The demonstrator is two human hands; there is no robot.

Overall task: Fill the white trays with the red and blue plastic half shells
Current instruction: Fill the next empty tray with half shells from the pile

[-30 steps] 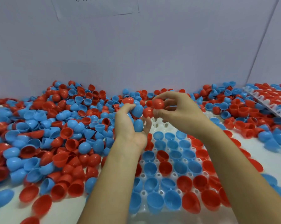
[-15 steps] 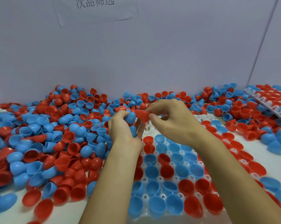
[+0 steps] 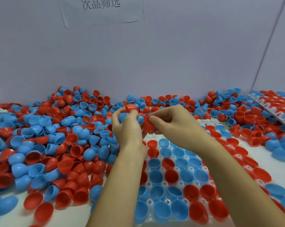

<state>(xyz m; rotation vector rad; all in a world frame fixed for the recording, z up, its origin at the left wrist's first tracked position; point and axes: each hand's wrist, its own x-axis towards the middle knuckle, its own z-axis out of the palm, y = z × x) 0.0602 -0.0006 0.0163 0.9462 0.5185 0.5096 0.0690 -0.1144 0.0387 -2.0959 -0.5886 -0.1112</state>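
Right, nearest us the white tray (image 3: 168,201) sits mostly filled with blue and red shells. Above it, the left hand (image 3: 127,126) cups several blue shells (image 3: 124,115), fingers curled, and the right hand (image 3: 174,124) pinches a red shell (image 3: 148,125). Behind them, the loose pile (image 3: 56,128) spreads to the wall (image 3: 171,54).

Bright, even, cool light fills the scene, and the pale grey back wall (image 3: 187,54) looks flat and faintly bluish. Shadows are soft and short. Small white glints sit on the glossy red and blue plastic half shells (image 3: 69,140) left of the white plastic tray (image 3: 168,182). Wide-angle distortion stretches and smears shells near the frame's lower corners; the centre stays fairly sharp.
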